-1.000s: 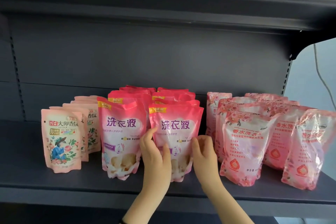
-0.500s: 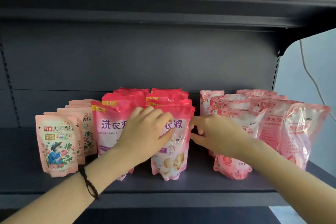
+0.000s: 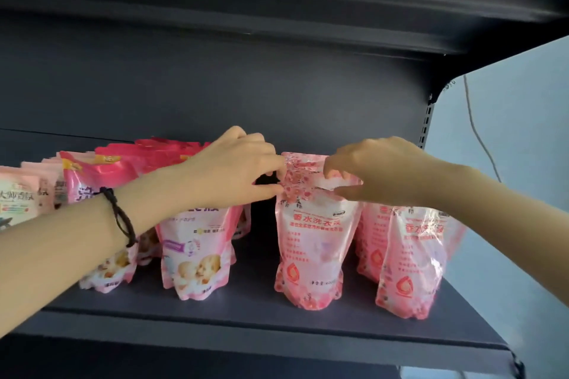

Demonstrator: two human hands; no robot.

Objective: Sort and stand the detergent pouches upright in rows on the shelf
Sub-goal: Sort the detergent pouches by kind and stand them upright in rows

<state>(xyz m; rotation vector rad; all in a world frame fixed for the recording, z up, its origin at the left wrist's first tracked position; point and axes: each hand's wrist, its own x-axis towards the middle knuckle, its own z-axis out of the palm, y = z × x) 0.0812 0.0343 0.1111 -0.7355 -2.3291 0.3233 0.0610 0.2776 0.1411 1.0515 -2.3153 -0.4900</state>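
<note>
Left hand (image 3: pixel 240 169), right hand (image 3: pixel 378 172) pinch floral detergent pouch (image 3: pixel 311 240) at 10 and 2 o'clock; even pull should stand it straight.

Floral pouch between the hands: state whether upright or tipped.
Upright: floral pouch stands on its base on the shelf, left hand and right hand pinching its top.

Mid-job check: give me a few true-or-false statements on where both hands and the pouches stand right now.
1. The left hand and the right hand both pinch the top of the floral pink pouch. True.
2. That pouch lies flat on the shelf. False: it stands upright.
3. A dark cord bracelet is on the left wrist. True.
4. The held pouch touches the bright pink pouch beside it. False: a dark gap separates them.
</note>
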